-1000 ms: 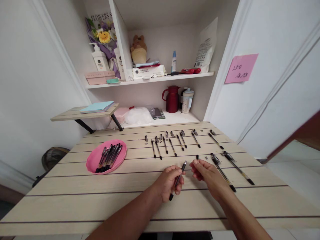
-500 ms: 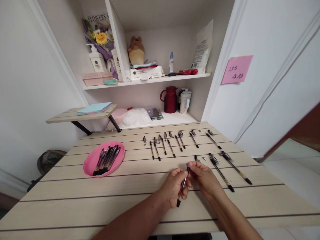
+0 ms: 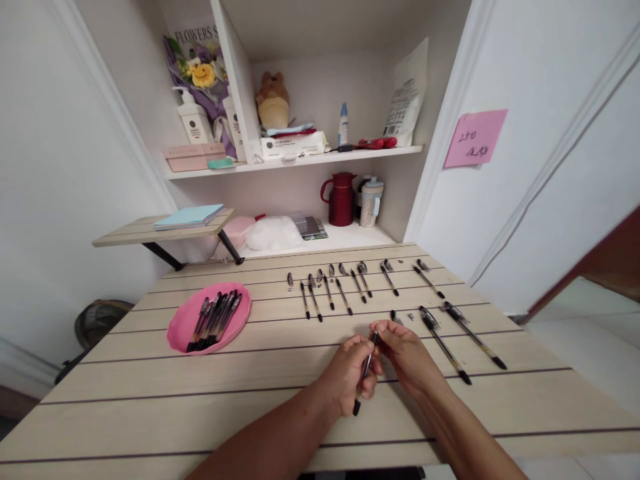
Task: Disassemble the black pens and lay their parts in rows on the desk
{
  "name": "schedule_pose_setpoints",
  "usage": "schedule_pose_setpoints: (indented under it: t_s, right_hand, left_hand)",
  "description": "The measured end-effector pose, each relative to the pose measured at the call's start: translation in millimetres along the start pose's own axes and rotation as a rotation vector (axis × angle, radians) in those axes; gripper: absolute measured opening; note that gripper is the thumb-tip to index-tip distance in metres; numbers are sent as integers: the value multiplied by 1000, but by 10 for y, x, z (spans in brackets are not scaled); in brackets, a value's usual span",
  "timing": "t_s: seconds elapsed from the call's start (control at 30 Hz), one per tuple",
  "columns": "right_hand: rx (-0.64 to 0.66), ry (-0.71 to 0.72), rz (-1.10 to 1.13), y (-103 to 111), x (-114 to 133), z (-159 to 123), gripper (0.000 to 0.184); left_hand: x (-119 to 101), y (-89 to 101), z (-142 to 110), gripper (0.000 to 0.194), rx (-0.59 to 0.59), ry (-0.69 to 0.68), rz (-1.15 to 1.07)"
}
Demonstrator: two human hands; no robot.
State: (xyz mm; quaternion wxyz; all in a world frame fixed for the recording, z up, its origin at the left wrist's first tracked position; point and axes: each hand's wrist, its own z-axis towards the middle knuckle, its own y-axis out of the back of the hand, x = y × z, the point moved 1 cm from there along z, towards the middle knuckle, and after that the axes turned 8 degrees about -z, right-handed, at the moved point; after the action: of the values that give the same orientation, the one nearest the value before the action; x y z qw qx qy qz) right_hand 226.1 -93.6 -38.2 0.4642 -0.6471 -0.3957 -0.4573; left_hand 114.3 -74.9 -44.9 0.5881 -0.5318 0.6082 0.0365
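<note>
My left hand [image 3: 347,379] is closed round a black pen [image 3: 366,370], holding it nearly upright above the wooden table [image 3: 150,400]. The fingertips of my right hand [image 3: 407,357] pinch the pen's top end. Just beyond my hands lie a loose pen cap [image 3: 395,316] and a tiny pen tip [image 3: 411,317]. Two long pens [image 3: 445,347] lie to the right of my right hand. A row of several pens with their caps off [image 3: 345,283] is laid out farther back.
A pink plate [image 3: 181,330] at the left holds several black pens. Behind the table are shelves with a red kettle [image 3: 343,198], a mug, a plastic bag, bottles and a plush toy. A pink note [image 3: 474,138] sticks on the right wall. A small side shelf [image 3: 160,230] carries blue paper.
My right hand moved in from the right and closed its fingertips on the pen's top. My left hand tilted the pen more upright and shifted slightly right.
</note>
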Motion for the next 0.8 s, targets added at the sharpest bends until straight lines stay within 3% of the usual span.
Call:
schedule_pose_setpoints:
  t_s: [0.23, 0.53, 0.7, 0.8]
  right_hand:
    - [80, -41, -10, -31, 34, -61, 31]
    - [6, 2, -5, 38, -5, -30, 29]
    - [-104, 62, 109, 214, 127, 59, 29]
    - [-129, 92, -30, 377, 226, 146, 29]
  left_hand:
    - [11, -28, -3, 26, -5, -44, 5]
    - [14, -8, -6, 26, 1, 11, 12]
    - [37, 26, -10, 23, 79, 55, 1]
    - [39, 28, -11, 24, 70, 49, -12]
